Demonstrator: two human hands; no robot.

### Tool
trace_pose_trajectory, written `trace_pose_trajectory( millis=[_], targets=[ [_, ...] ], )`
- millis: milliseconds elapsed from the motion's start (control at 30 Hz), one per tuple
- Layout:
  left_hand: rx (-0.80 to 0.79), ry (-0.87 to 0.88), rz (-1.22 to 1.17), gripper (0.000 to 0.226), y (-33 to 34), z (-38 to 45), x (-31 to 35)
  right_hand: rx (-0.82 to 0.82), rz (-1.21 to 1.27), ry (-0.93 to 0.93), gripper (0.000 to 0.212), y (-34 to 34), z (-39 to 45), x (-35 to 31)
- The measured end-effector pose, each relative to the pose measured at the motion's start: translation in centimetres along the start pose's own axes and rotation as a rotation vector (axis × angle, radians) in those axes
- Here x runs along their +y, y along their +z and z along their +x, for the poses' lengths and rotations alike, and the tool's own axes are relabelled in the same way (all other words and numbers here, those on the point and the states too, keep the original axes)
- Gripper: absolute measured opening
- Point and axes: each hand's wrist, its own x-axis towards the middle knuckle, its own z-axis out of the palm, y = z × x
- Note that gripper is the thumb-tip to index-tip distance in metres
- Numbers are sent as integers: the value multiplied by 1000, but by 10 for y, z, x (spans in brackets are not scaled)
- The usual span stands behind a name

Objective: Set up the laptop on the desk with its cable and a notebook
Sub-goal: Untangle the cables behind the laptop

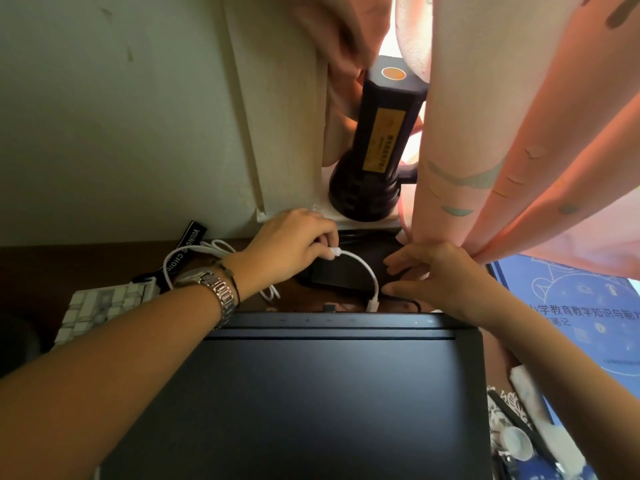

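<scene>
Cable point(360, 268) arcs from the left hand point(294, 247), which pinches its white plug, down to the laptop point(311, 393) rear edge. Right hand point(429, 271) (fingers loosely spread) rests nearer that lower end, at centre frame.

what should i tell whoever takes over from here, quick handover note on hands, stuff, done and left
Left hand: pinching the white cable near one connector end, behind the laptop.
Right hand: fingers resting on the black power brick, not clearly gripping it.
Laptop: closed, flat on the desk, centred in front.
The white cable's other end sits at the laptop's back edge; whether it is plugged in cannot be told. Loose slack lies coiled to the left.
Blue book: lies to the right, partly under the curtain.
Done: laptop placed.
Left: finish the cable connection, tidy the slack, open the laptop, place the notebook.
</scene>
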Motion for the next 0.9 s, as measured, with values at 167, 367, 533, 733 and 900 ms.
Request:
trace_pose_trajectory(
  millis=[167, 367, 533, 733, 900],
  targets=[
    [72, 2, -50, 8, -6, -7, -3, -116, 57, 8, 21, 4, 3, -11],
    [101, -20, -76, 7, -5, -9, -6, -171, 205, 85, 9, 8, 1, -19],
    [119, -27, -102, 7, -2, -9, -9, -169, 179, 109, 10, 12, 3, -23],
    [149, -67, -123, 8, -6, -12, -8, -119, 410, 144, 9, 12, 1, -32],
    [147, -112, -155, 19, -20, -29, 7, -103, 539, 130, 9, 8, -3, -45]
  ],
)
